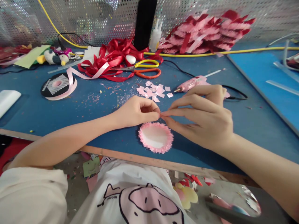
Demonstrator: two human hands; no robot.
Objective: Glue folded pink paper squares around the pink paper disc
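My left hand [141, 112] and my right hand [203, 116] meet fingertip to fingertip over the blue table. Both are pinched closed; whatever lies between the tips is too small or too hidden to make out. Just below them, near the table's front edge, lies a round white disc [155, 137] rimmed with frilly pink trim [168, 144]. A loose pile of small pale pink ribbon squares [154, 90] sits beyond the hands. Behind my right hand rests a pink glue gun [192, 82], its nozzle pointing left and its rear partly covered by the fingers.
Scissors [147, 73] with yellow and orange handles lie by tangled red ribbon [116, 56]. A ribbon spool [58, 85] is at left. A dark phone [144, 25] and a small bottle [156, 35] stand at the back, left of stacked pink-and-red pieces [207, 32]. A yellow cable [198, 55] crosses behind.
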